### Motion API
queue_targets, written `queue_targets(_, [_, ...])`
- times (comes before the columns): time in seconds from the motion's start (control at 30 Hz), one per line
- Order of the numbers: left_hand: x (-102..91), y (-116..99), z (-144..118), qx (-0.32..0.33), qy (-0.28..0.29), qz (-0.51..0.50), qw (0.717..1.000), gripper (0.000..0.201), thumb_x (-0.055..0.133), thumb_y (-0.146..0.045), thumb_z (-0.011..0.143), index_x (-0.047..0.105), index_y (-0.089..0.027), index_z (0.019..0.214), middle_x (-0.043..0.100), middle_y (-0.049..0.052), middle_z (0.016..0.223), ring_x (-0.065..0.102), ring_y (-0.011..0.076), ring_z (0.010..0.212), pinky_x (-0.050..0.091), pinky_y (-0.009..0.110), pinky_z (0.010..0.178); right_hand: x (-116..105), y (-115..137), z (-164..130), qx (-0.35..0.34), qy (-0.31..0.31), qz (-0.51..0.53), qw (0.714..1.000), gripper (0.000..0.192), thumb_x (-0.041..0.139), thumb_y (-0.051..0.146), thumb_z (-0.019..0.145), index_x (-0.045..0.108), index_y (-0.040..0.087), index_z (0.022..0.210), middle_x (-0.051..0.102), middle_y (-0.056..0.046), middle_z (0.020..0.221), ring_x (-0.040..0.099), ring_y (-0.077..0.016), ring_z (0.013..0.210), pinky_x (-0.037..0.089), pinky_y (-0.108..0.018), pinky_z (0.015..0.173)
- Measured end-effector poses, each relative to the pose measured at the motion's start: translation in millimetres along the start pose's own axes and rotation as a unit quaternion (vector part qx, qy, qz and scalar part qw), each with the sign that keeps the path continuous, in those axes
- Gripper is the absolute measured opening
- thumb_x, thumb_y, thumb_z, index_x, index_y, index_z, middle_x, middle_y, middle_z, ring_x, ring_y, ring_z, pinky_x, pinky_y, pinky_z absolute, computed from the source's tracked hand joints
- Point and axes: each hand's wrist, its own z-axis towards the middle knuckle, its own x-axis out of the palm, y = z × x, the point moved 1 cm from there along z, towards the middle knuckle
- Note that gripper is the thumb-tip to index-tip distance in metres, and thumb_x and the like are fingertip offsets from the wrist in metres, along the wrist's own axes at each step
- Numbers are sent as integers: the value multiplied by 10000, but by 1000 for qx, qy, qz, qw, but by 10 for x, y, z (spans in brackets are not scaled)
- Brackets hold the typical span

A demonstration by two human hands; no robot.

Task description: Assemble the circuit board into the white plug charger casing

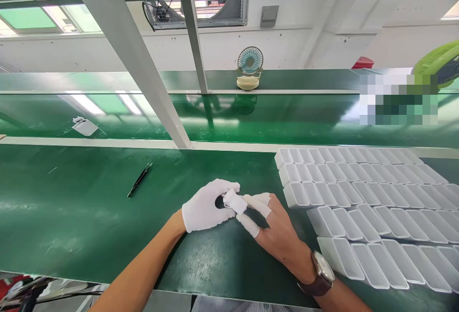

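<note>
My left hand [205, 205], in a white glove, and my right hand [276, 228], bare except for white finger cots and a wristwatch, meet over the green table. Between their fingertips they pinch a small white plastic piece [234, 200], held just above the surface. Right of the hands lie rows of clear plastic trays [362, 197] with long narrow pockets; the nearest tray edge is a short way from my right fingers.
Black tweezers [139, 179] lie on the green table [71, 216] to the left. A green conveyor belt [251, 120] runs behind a grey frame post [143, 63]. A small desk fan [249, 68] stands on the far shelf. A white part [85, 126] rests on the belt.
</note>
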Motion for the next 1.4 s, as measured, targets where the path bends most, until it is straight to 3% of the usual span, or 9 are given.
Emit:
queue_targets(0.13, [-55,-39,-21,20,-34,-23,999,705,770,-204,809,495,-370,1437,648,-13,1268,645,165,1076,531,323,965,5,2,-10,-35,43,64,996,499,650,108,954,537,244,1421,682,-71,1154,605,-210,1034,553,-400,879])
queue_targets(0.3, [-96,-142,-24,-2,-74,10,997,607,732,-232,863,516,-363,1415,669,-31,1190,641,149,1054,507,319,1003,34,-45,-27,-17,-3,44,999,516,628,61,946,523,207,1430,621,-124,1305,582,-239,1192,546,-444,995])
queue_targets(0.4, [-106,-149,-15,13,-76,21,997,552,700,-243,888,526,-358,1399,659,-32,1133,632,146,1024,502,318,978,70,-86,-38,-17,3,10,1000,467,626,68,955,562,207,1396,620,-121,1306,576,-239,1212,545,-444,1015])
queue_targets(0.63, [-102,-140,11,-60,-56,-4,997,287,702,-215,835,574,-263,1087,621,-31,1003,589,147,882,492,315,827,111,-115,-68,-67,39,-35,996,452,636,65,949,604,234,1367,624,-112,1284,562,-256,1211,555,-450,956])
queue_targets(0.83, [-44,-120,45,-101,-71,-56,991,230,725,-273,842,540,-231,971,603,-27,919,580,149,839,491,317,800,118,-104,-54,-73,39,-24,996,423,633,32,933,610,175,1330,629,-138,1249,560,-270,1220,552,-465,970])
queue_targets(1.03, [-11,-40,59,-131,-45,-75,988,433,740,-348,847,562,-264,1233,635,-4,1007,611,161,869,530,326,823,135,-86,-68,-67,36,-26,997,456,605,33,938,595,210,1358,613,-148,1261,577,-281,1191,577,-492,941])
queue_targets(1.23, [-72,-31,102,-99,-71,-21,992,622,782,-306,791,535,-248,1359,660,13,1055,624,184,939,535,386,924,158,-73,-82,-44,37,-18,998,398,580,86,977,585,194,1360,593,-163,1284,588,-269,1223,587,-483,991])
queue_targets(1.33, [-186,-109,91,-90,-100,36,990,721,862,-265,689,539,-229,1333,654,24,1107,619,195,979,537,394,932,153,-59,-79,-32,34,-11,999,429,572,108,987,541,200,1405,602,-142,1294,584,-261,1218,577,-488,1014])
queue_targets(1.4, [-295,-220,32,-99,-134,89,982,606,878,-284,682,590,-223,1211,647,21,1088,616,200,969,545,383,896,149,-51,-75,-13,47,2,999,462,558,117,990,502,189,1443,580,-145,1336,565,-263,1241,563,-492,1041])
